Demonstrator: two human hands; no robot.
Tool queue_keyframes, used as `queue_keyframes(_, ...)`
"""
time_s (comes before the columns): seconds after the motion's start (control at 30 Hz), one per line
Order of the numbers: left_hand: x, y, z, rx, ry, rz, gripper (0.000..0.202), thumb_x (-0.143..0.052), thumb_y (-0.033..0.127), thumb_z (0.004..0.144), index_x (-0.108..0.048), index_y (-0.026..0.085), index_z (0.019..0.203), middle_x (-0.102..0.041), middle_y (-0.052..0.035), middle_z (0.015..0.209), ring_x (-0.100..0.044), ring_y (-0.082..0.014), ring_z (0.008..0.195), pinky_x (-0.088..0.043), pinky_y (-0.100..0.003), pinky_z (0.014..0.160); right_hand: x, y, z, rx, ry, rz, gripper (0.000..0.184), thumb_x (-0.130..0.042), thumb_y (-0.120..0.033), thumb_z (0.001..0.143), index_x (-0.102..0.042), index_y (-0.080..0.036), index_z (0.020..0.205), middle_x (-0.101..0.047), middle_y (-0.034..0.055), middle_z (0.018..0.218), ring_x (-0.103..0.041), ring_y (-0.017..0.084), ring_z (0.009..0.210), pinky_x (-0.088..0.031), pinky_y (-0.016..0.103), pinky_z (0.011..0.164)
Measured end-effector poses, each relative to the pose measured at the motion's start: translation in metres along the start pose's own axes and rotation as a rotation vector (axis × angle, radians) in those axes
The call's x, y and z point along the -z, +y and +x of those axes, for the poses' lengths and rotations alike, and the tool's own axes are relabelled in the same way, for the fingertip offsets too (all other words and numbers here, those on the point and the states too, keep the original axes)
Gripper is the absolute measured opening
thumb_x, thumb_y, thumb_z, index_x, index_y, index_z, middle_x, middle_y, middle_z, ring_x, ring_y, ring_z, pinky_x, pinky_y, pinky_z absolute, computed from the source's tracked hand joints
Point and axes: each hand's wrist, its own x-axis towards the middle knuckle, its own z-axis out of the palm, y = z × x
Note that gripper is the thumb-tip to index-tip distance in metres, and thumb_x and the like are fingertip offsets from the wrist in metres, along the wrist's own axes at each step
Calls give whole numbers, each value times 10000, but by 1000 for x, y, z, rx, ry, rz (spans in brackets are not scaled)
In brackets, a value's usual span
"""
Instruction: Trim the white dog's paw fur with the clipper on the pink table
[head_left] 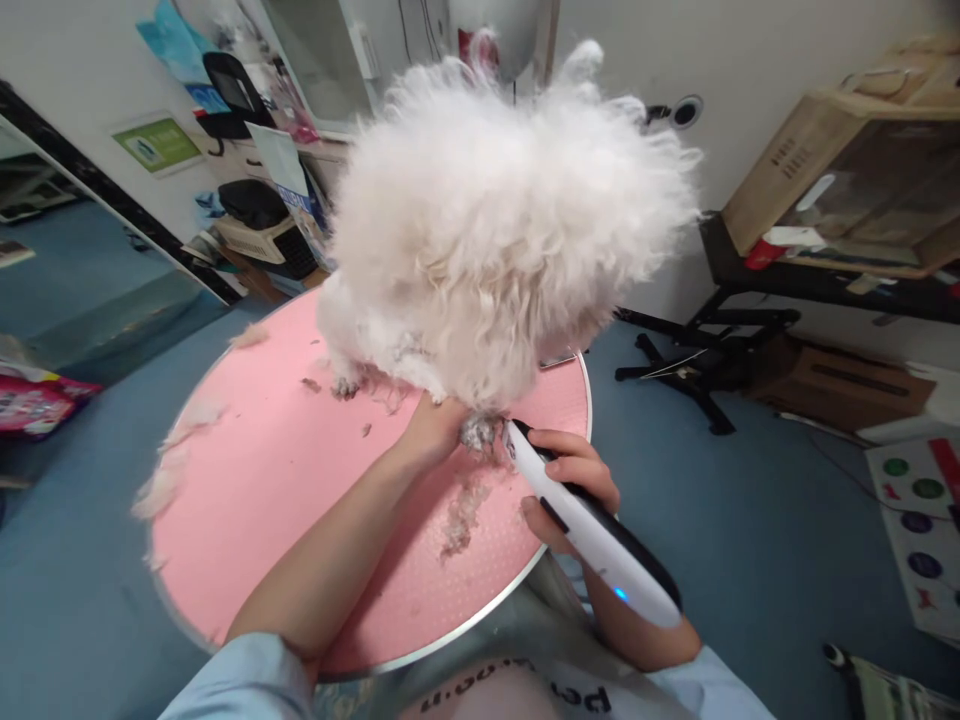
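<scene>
A fluffy white dog (502, 220) stands on a round pink grooming table (270, 480), facing away from me. My left hand (435, 425) reaches under the dog's rear and grips its paw (478, 432); the fingers are mostly hidden by fur. My right hand (574, 480) is closed round a white and black electric clipper (592, 530) with a blue light, its tip touching the held paw. Clipped tufts of hair (461, 515) lie on the table just below the paw.
More cut fur (169, 470) lies at the table's left edge. A black stand (697, 360) and a cardboard box (847, 170) on a dark bench are to the right. Shelves with clutter (255, 215) stand at the back left. The floor (750, 520) is blue.
</scene>
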Motion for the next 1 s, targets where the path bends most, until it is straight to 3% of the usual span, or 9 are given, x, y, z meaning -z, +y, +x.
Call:
queue_keyframes(0.13, -3, 7, -3, 33, -72, 5, 227, -744, 315, 552, -635, 147, 658, -642, -37, 595, -586, -164, 517, -475, -280, 489, -10, 3, -6, 49, -3, -47, 595, -781, -134, 645, -552, -384, 1133, -652, 30, 1261, -670, 253, 1071, -580, 436, 830)
queue_keyframes(0.23, -3, 10, -4, 66, -66, -1, 251, -747, 312, 517, -634, 137, 656, -658, -60, 626, -640, -199, 600, -519, -308, 556, -13, 7, 0, -77, 15, 172, 542, -757, -153, 695, -549, -344, 1157, -649, 51, 1263, -640, 246, 1149, -561, 455, 903)
queue_keyframes(0.33, -2, 11, -4, 90, -73, -6, 266, -747, 314, 501, -626, 131, 652, -650, -54, 622, -634, -185, 593, -518, -303, 568, -11, 12, 13, -246, -27, 478, 424, -764, -277, 748, -558, -315, 1118, -666, 52, 1237, -632, 232, 1176, -544, 464, 939)
queue_keyframes(0.5, -1, 14, -5, 178, -128, 31, 325, -742, 355, 494, -635, 124, 697, -657, -60, 653, -643, -201, 632, -515, -314, 594, -2, 30, 40, -405, -243, 784, 414, -813, -365, 690, -579, -278, 1021, -701, 58, 1177, -662, 246, 1127, -533, 467, 938)
queue_keyframes(0.6, -1, 14, -4, 115, -119, 41, 338, -753, 355, 501, -650, 128, 729, -678, -58, 700, -653, -214, 718, -518, -321, 667, 3, 44, 53, -441, -413, 885, 435, -814, -346, 672, -588, -261, 1033, -719, 75, 1126, -684, 258, 1081, -537, 466, 917)
queue_keyframes(0.73, 1, 12, -3, 10, -48, 83, 294, -760, 340, 541, -654, 141, 730, -697, -41, 763, -638, -189, 749, -512, -294, 699, 7, 55, 55, -436, -533, 870, 434, -826, -320, 638, -626, -238, 1015, -753, 66, 976, -726, 257, 942, -575, 420, 821)
queue_keyframes(0.87, 4, 8, -1, 49, -74, 153, 248, -720, 364, 609, -653, 141, 693, -614, 1, 574, -552, -132, 525, -473, -259, 550, 9, 46, 47, -361, -247, 741, 431, -798, -300, 678, -623, -277, 1072, -750, 18, 951, -733, 211, 840, -590, 360, 741)
queue_keyframes(0.9, 5, 6, -1, 29, -79, 168, 223, -707, 347, 626, -654, 139, 688, -606, 3, 561, -550, -129, 521, -476, -256, 554, 8, 40, 45, -350, -242, 696, 430, -797, -298, 679, -622, -273, 1071, -746, 26, 983, -729, 214, 870, -589, 369, 760)
queue_keyframes(1.0, 5, 2, 1, -25, -46, 191, 147, -659, 285, 652, -636, 140, 652, -639, -12, 603, -597, -142, 589, -494, -250, 596, 5, 21, 41, -305, -423, 589, 412, -778, -312, 690, -627, -238, 1066, -717, 89, 1110, -697, 252, 1014, -568, 435, 851)
